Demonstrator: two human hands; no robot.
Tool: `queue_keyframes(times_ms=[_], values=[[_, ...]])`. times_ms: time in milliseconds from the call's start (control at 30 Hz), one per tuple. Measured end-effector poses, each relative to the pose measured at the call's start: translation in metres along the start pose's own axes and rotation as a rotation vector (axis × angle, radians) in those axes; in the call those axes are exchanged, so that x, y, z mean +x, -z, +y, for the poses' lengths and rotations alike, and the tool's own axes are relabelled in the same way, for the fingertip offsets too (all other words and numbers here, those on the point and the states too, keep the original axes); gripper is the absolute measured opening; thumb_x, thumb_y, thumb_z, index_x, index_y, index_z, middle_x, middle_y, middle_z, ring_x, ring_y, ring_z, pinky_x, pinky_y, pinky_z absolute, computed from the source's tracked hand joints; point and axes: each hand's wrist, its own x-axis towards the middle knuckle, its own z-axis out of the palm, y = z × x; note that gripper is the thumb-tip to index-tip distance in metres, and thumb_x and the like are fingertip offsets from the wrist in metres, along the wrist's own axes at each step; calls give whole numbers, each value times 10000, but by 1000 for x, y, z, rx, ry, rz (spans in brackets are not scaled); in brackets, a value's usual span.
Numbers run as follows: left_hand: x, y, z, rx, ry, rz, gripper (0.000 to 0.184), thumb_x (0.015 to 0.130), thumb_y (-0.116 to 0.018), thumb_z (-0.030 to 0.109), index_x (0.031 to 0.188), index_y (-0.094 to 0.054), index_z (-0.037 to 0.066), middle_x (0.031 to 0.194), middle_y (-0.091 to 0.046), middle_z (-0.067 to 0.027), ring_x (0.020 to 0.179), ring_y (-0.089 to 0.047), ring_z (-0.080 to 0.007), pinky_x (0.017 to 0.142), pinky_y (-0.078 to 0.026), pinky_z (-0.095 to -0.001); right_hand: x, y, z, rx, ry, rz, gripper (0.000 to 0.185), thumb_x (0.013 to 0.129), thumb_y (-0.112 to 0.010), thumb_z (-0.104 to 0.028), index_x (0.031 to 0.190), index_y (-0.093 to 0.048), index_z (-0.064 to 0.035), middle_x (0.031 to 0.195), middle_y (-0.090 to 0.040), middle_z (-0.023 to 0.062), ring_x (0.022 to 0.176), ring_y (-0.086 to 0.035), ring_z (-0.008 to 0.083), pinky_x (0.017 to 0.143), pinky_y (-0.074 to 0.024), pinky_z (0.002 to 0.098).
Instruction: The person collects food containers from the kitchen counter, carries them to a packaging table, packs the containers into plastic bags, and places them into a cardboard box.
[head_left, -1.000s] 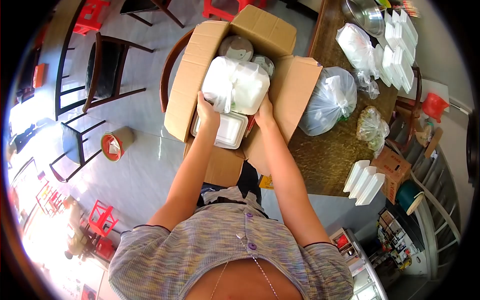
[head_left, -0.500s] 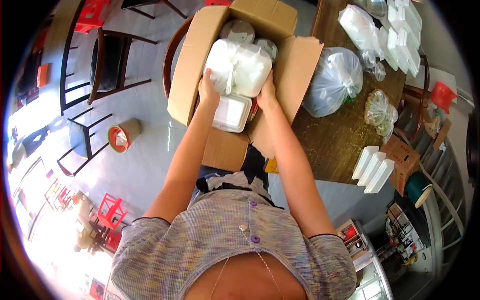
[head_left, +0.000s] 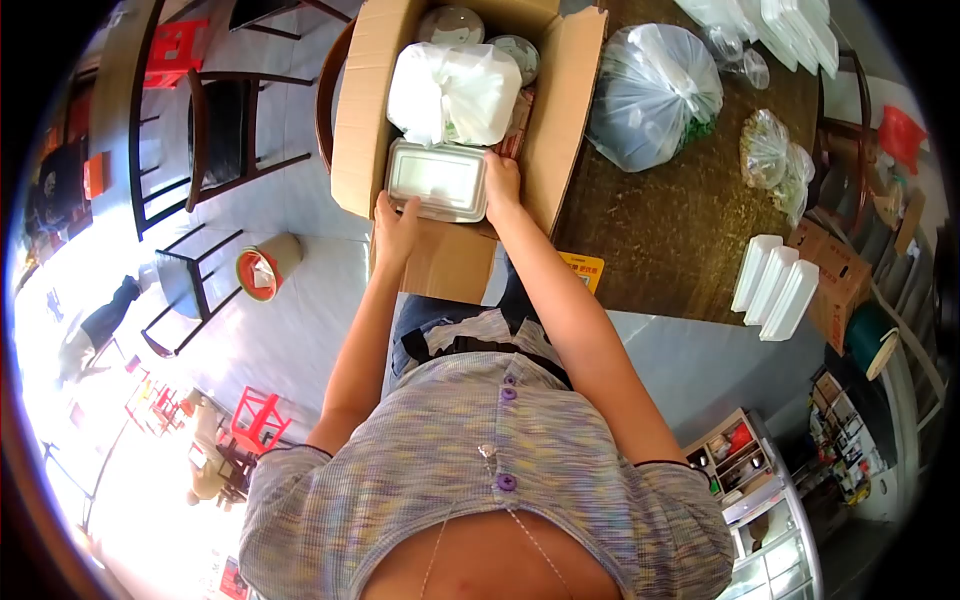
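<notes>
An open cardboard box (head_left: 353,130) holds a white takeaway container with a clear lid (head_left: 438,180) at its near end. My left hand (head_left: 396,228) grips the container's near left corner, the thumb at its edge. Along the right side, my right hand (head_left: 503,186) has its fingers down against the container, partly hidden by the box wall. Just beyond lies a white container wrapped in a thin plastic bag (head_left: 455,88). Farther back in the box are two round tubs with clear lids, a left tub (head_left: 450,24) and a right tub (head_left: 517,60).
Right of the box, a wooden table (head_left: 640,240) bears a large tied plastic bag (head_left: 655,98), a smaller bag of food (head_left: 775,160) and stacked white foam boxes (head_left: 775,290). A chair (head_left: 225,130) and a bin (head_left: 265,268) stand on the floor at left.
Both hands have moved from the bagged container toward me, onto the clear-lidded container. The bagged container now rests behind it. The view has shifted slightly.
</notes>
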Motion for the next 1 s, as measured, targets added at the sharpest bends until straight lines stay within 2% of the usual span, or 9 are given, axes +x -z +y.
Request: queue_keyframes(times_ms=[100, 133, 200, 267, 367, 500, 600, 733, 1000], values=[[-2, 12, 26, -349, 389, -160, 571, 824, -564, 270, 1257, -359, -42, 1197, -460, -212, 1118, -460, -292, 890, -395, -363, -9, 0, -44, -551, 136, -135, 491, 758, -579, -334, 1050, -533, 58, 1045, -548, 264, 994, -529, 348, 858, -401, 389], [-7, 10, 14, -692, 294, -210, 580, 850, -526, 237, 1298, -290, -45, 1298, -342, -258, 1181, -395, -337, 943, -367, -387, -1, 2, -45, -666, 283, -222, 542, 745, -599, -365, 1100, -511, 35, 1088, -536, 251, 1025, -516, 342, 875, -394, 376], [-25, 9, 55, -901, 503, -213, 609, 868, -491, 218, 1328, -199, -56, 1341, -226, -292, 1211, -338, -380, 978, -336, -404, 17, 3, -46, -892, 579, -397, 658, 719, -639, -426, 1201, -468, -12, 1175, -511, 225, 1086, -490, 330, 908, -382, 349], [-27, 7, 62, -992, 575, -246, 708, 883, -453, 198, 1322, 3, -118, 1348, -122, -341, 1203, -313, -444, 998, -324, -448, 26, 1, -50, -844, 552, -541, 793, 673, -679, -470, 1261, -402, -14, 1254, -437, 225, 1173, -407, 323, 968, -334, 333], [-27, 7, 77, -976, 642, -184, 751, 874, -469, 217, 1321, 23, -132, 1338, -151, -341, 1197, -327, -431, 993, -328, -443, 28, -1, -53, -814, 425, -683, 1031, 571, -747, -523, 1338, -281, -15, 1356, -316, 219, 1261, -302, 310, 1023, -278, 325], [-20, 11, 66, -700, 458, -97, 705, 852, -521, 251, 1342, -141, -83, 1332, -242, -290, 1203, -353, -374, 971, -344, -374, 26, -2, -62, -676, 338, -709, 986, 543, -773, -502, 1293, -365, -8, 1293, -408, 200, 1191, -400, 280, 971, -339, 319], [11, 22, 33, -103, 93, -176, 719, 775, -612, 316, 1280, -302, -92, 1322, -288, -283, 1205, -355, -348, 972, -328, -361, 27, -6, -63, -421, 113, -674, 816, 574, -763, -481, 1175, -511, 10, 1119, -568, 152, 1020, -543, 233, 860, -422, 297], [16, 7, 41, 404, -198, -24, 784, 749, -624, 369, 1276, -290, -105, 1263, -360, -300, 1174, -380, -385, 975, -323, -378, 4, 4, -64, -327, -52, -545, 811, 599, -747, -457, 1195, -485, 26, 1139, -554, 152, 1059, -517, 240, 883, -398, 320], [36, -12, 35, 391, -121, -6, 848, 749, -597, 444, 1293, -251, -108, 1279, -325, -320, 1198, -334, -413, 997, -288, -412, -13, 19, -62, -221, -108, -482, 874, 583, -768, -459, 1204, -441, 63, 1165, -520, 194, 1093, -485, 261, 925, -364, 338]])
